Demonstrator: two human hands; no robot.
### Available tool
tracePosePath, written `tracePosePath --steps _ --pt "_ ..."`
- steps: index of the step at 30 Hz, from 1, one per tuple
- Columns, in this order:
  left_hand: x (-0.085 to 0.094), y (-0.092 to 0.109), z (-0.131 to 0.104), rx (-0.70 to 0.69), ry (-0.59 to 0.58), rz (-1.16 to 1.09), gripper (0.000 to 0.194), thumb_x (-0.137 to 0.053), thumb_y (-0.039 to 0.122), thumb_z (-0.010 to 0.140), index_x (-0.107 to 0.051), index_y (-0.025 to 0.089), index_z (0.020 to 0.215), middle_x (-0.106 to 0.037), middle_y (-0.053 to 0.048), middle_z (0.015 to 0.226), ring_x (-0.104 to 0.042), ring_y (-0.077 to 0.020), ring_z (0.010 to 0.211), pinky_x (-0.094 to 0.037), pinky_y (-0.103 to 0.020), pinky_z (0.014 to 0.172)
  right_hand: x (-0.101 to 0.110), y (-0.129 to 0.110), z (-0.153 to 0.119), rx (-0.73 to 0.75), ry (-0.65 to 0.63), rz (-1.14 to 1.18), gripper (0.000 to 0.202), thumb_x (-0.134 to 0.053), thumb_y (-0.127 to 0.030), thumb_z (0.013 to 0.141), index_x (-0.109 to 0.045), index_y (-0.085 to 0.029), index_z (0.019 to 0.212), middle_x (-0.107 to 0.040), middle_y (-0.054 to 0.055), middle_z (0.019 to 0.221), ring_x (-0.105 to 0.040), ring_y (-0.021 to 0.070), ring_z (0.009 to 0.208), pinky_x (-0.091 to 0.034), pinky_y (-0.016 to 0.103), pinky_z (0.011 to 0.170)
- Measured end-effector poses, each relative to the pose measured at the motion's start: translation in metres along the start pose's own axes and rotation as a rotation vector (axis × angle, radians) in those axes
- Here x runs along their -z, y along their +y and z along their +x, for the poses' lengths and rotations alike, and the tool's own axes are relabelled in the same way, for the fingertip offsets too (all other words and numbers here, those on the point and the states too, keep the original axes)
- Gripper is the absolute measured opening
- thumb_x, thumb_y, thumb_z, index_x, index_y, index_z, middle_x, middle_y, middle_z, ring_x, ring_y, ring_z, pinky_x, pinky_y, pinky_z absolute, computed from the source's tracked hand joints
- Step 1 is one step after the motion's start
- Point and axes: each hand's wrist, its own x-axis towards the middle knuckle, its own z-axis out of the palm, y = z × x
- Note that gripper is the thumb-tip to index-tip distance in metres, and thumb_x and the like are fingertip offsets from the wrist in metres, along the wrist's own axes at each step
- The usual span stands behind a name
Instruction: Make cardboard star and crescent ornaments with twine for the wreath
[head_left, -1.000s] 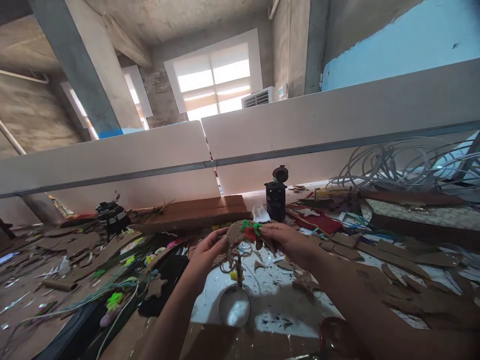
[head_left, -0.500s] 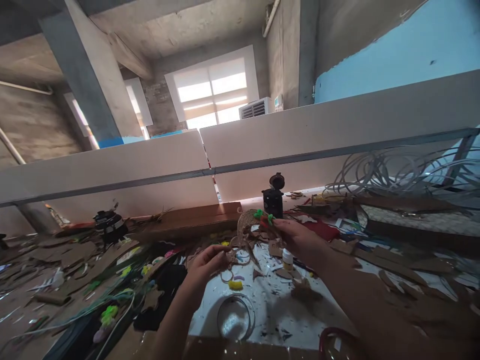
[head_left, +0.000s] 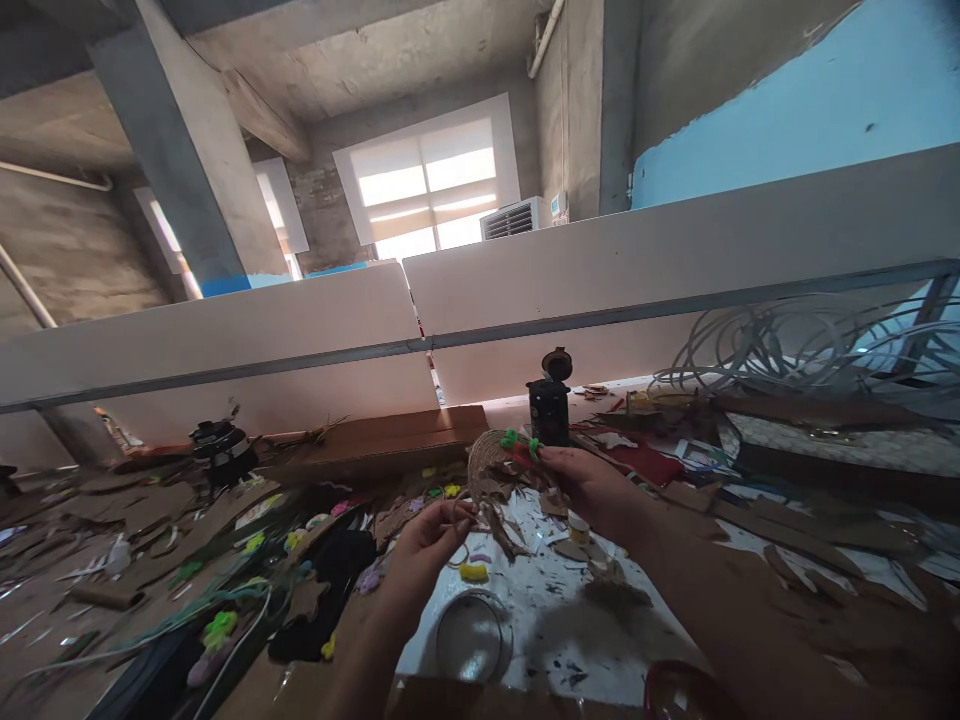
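My right hand (head_left: 589, 485) is closed on the edge of a curved, woven twine piece (head_left: 482, 462) with small green knots (head_left: 510, 440) and a bit of red on it. My left hand (head_left: 424, 550) is raised to the left of it, thumb and fingertips pinched on what looks like a thin strand of twine; the strand's far end is hard to follow. Frayed brown scraps (head_left: 504, 535) hang or lie between the hands. Below lie a yellow piece (head_left: 473, 573) and a clear round dish or tape roll (head_left: 471, 635) on the white surface (head_left: 547, 615).
A small white bottle (head_left: 577, 527) stands under my right wrist. Behind is a black container with its lid raised (head_left: 548, 410). Cardboard scraps (head_left: 780, 530) and colourful pieces crowd both sides. Coiled clear tubing (head_left: 757, 350) and a patterned bag (head_left: 810, 440) sit right; a partition (head_left: 600, 270) runs behind.
My left hand has shifted slightly right and turned its fingertips upward, closer to the woven twine piece. The woven piece has tilted and moved a little left in my right hand.
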Motion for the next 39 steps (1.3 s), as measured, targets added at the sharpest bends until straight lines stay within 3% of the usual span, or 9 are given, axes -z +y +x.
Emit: tracePosePath --steps 6,10,13,17,20,28,30,34,39 --pt "0.013 0.003 0.001 0.003 0.082 0.066 0.037 -0.078 0.053 0.079 -0.064 0.020 0.081 -0.072 -0.002 0.083 -0.064 -0.0167 0.082 -0.048 -0.027 0.078 0.002 -0.009 -0.004 0.017 0.029 0.050 0.034 -0.080 -0.045 0.082 -0.079 -0.019 0.104 -0.073 0.009 0.116 -0.063 0.0242 0.112 -0.051 0.031 0.093" --pt "0.025 0.006 0.003 -0.001 0.068 0.136 0.042 -0.078 0.059 0.077 -0.061 0.020 0.077 -0.058 0.005 0.058 -0.050 -0.0116 0.056 -0.039 -0.023 0.058 0.013 -0.013 -0.005 0.023 0.084 0.081 0.027 -0.080 -0.040 0.082 -0.079 -0.020 0.100 -0.074 0.007 0.103 -0.063 0.0187 0.088 -0.051 0.025 0.066" --pt "0.034 0.009 0.005 -0.015 0.060 0.224 0.043 -0.079 0.060 0.074 -0.066 0.019 0.073 -0.055 0.004 0.054 -0.047 -0.0124 0.053 -0.036 -0.024 0.055 0.021 -0.016 -0.006 0.031 0.118 0.094 0.026 -0.079 -0.038 0.083 -0.078 -0.020 0.102 -0.072 0.005 0.097 -0.059 0.0157 0.077 -0.044 0.023 0.055" --pt "0.041 0.016 0.003 -0.059 0.089 0.333 0.034 -0.081 0.053 0.076 -0.079 0.020 0.085 -0.076 -0.006 0.086 -0.066 -0.0236 0.088 -0.047 -0.029 0.080 0.020 -0.019 -0.008 0.028 0.108 0.092 0.022 -0.079 -0.035 0.083 -0.078 -0.021 0.100 -0.070 0.005 0.094 -0.054 0.0141 0.071 -0.039 0.023 0.051" --pt "0.042 0.021 0.002 -0.076 0.114 0.328 0.042 -0.073 0.059 0.080 -0.081 0.021 0.097 -0.079 -0.009 0.106 -0.066 -0.0305 0.109 -0.048 -0.035 0.095 0.016 -0.018 -0.008 0.035 0.121 0.089 0.021 -0.078 -0.035 0.083 -0.079 -0.020 0.099 -0.069 0.006 0.095 -0.053 0.0143 0.072 -0.038 0.022 0.050" --pt "0.074 0.028 0.007 -0.079 0.254 0.320 0.064 -0.048 0.069 0.088 -0.067 0.017 0.122 -0.072 -0.015 0.128 -0.067 -0.0279 0.118 -0.052 -0.036 0.095 0.014 -0.013 -0.007 0.024 0.144 0.041 0.020 -0.076 -0.039 0.084 -0.079 -0.024 0.096 -0.069 0.006 0.095 -0.055 0.0183 0.077 -0.040 0.026 0.052" --pt "0.088 0.030 0.006 -0.029 0.267 0.423 0.064 -0.048 0.068 0.088 -0.065 0.017 0.122 -0.074 -0.015 0.124 -0.069 -0.0285 0.114 -0.052 -0.036 0.091 0.016 -0.011 -0.006 0.002 0.171 0.046 0.020 -0.077 -0.038 0.084 -0.079 -0.024 0.098 -0.069 0.006 0.098 -0.056 0.0185 0.079 -0.043 0.025 0.054" --pt "0.108 0.029 -0.001 0.115 0.196 0.762 0.038 -0.067 0.054 0.076 -0.075 0.020 0.092 -0.079 -0.011 0.097 -0.069 -0.0318 0.097 -0.047 -0.037 0.084 0.020 -0.009 -0.006 -0.004 0.211 0.054 0.020 -0.075 -0.035 0.086 -0.080 -0.024 0.102 -0.070 0.005 0.107 -0.057 0.0183 0.088 -0.049 0.022 0.062" --pt "0.110 0.011 -0.016 0.232 0.099 1.111 0.024 -0.073 0.042 0.067 -0.074 0.024 0.083 -0.076 -0.009 0.089 -0.067 -0.0331 0.087 -0.040 -0.036 0.075 0.020 -0.009 -0.005 0.000 0.160 0.064 0.023 -0.073 -0.036 0.088 -0.080 -0.023 0.107 -0.071 0.007 0.113 -0.061 0.0191 0.091 -0.051 0.022 0.064"
